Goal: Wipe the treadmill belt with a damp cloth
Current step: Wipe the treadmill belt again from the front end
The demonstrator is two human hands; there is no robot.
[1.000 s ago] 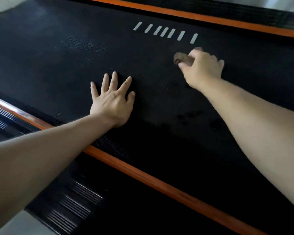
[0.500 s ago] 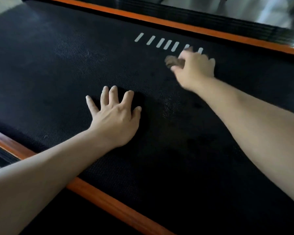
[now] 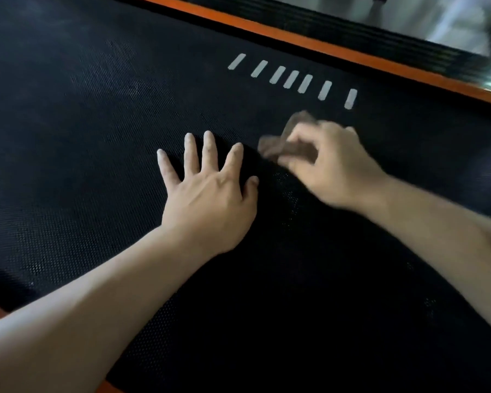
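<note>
Left hand (image 3: pixel 207 194) is flat on the black, fine-textured treadmill belt (image 3: pixel 97 137), palm down, four fingers fanned apart and the thumb out to the side. It looks like a brace. Right hand (image 3: pixel 332 165) is blurred by motion, its fingers curled in and pinching a small, crumpled brown cloth (image 3: pixel 275 146). The cloth sits on the belt just beyond the left index fingertip, near the row of pale slanted dash markings (image 3: pixel 291 79) and short of the orange side rail (image 3: pixel 323 48).

Here's where it could come unstuck:

- **Collision:** The cloth hand is right beside the braced one, so a stroke carried further that way would run into those spread fingers.
- **Poor coverage:** The cloth is bunched into a wad, so little fabric seems to meet the belt. My read is narrow streaks and missed strips between passes.
- **Missed patch:** Nothing can be wiped under the planted palm unless that hand shifts.
- **Belt creep:** With weight leaning on that palm, the belt may creep and the support would go with it.
- **Lost grip:** A fingertip pinch on a damp rag over grippy texture could snag and pull the cloth free.
</note>
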